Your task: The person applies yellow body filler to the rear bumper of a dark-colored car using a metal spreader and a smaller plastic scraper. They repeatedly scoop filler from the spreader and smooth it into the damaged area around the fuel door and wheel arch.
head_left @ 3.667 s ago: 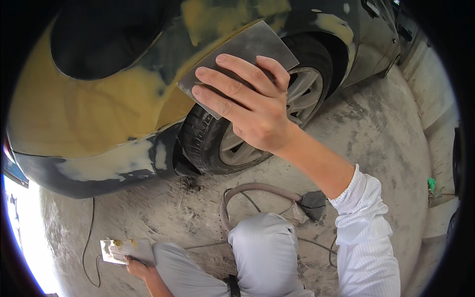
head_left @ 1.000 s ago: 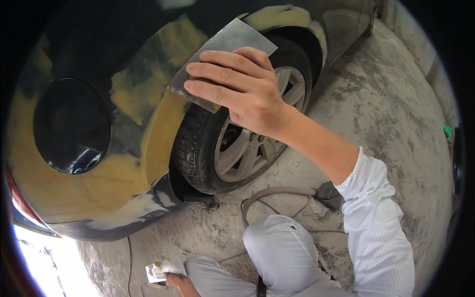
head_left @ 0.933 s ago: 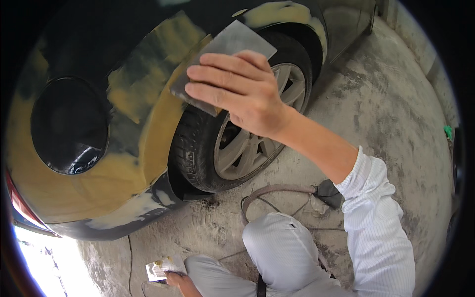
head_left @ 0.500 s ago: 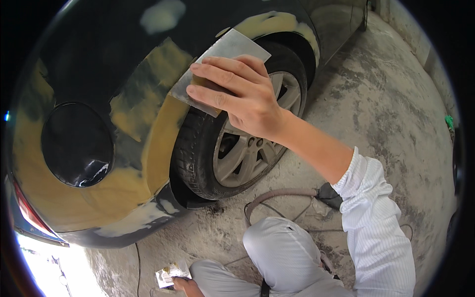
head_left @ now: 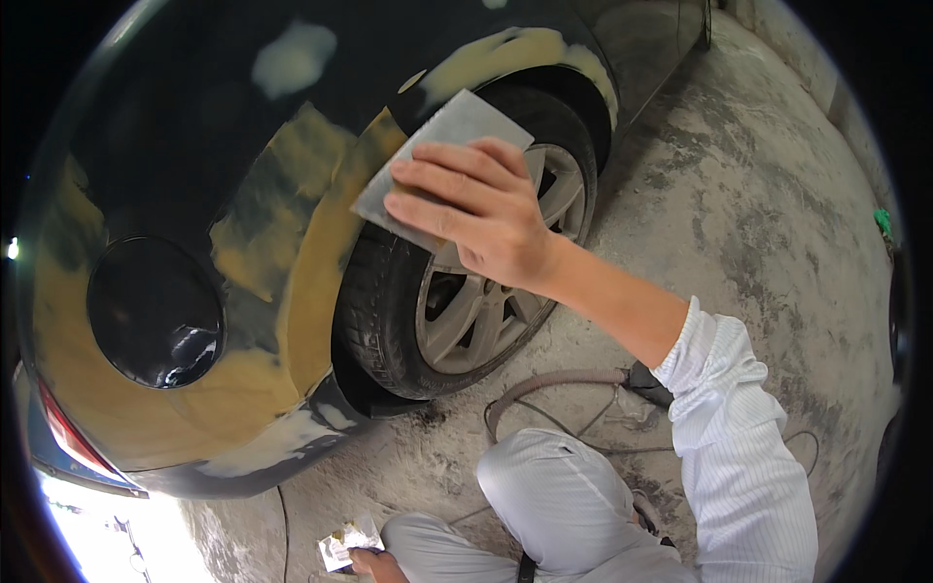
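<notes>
My right hand point(head_left: 486, 209) grips a flat grey metal spreader point(head_left: 481, 126) at the lip of the rear wheel arch, against or very close to a yellow putty strip point(head_left: 316, 316) on the dark car body point(head_left: 155, 146). The spreader's lower edge overlaps my view of the tyre point(head_left: 374, 340). Low at the bottom, my left hand point(head_left: 374, 564) holds a small pale plate point(head_left: 350, 539) with yellowish putty on it, beside my bent legs. A round glossy fuel flap point(head_left: 155, 306) sits left of the putty, which surrounds it in patches.
A ridged hose point(head_left: 554, 379) with a dark attachment point(head_left: 649, 384) and cables lie on the dusty concrete floor point(head_left: 729, 243) behind my knee. A wall point(head_left: 816, 58) runs along the right, with a small green object point(head_left: 881, 221) near it. A red tail light point(head_left: 78, 428) is at the left.
The spreader and my right hand have moved lower in the picture. The view has shifted, showing more upper bodywork. My left hand has slipped toward the bottom right, still holding the plate.
</notes>
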{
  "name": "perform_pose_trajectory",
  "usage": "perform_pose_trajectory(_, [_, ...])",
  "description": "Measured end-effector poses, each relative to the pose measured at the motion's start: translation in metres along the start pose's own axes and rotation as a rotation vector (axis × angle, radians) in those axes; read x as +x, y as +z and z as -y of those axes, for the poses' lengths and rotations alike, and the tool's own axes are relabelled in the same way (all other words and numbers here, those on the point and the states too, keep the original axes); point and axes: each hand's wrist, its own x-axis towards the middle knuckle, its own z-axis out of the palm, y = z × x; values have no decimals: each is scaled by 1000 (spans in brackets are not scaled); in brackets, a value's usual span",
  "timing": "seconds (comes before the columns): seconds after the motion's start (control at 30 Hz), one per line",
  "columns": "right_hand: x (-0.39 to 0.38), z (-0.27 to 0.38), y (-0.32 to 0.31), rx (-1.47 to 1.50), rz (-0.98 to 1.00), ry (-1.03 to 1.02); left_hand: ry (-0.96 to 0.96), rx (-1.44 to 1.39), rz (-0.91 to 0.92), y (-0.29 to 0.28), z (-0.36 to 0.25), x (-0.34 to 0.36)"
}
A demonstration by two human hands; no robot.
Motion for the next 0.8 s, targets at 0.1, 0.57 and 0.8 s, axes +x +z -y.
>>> perform_pose_trajectory(0.1, [16,-18,4,-39,-10,-32,19,52,-76,-4,6,13])
perform_pose_trajectory(0.57, [0,-18,-12,-25,14,4,433,426,-252,82,-167,-131])
perform_pose_trajectory(0.8, [27,-43,3,-77,-15,-27,560,151,-91,124,-222,-200])
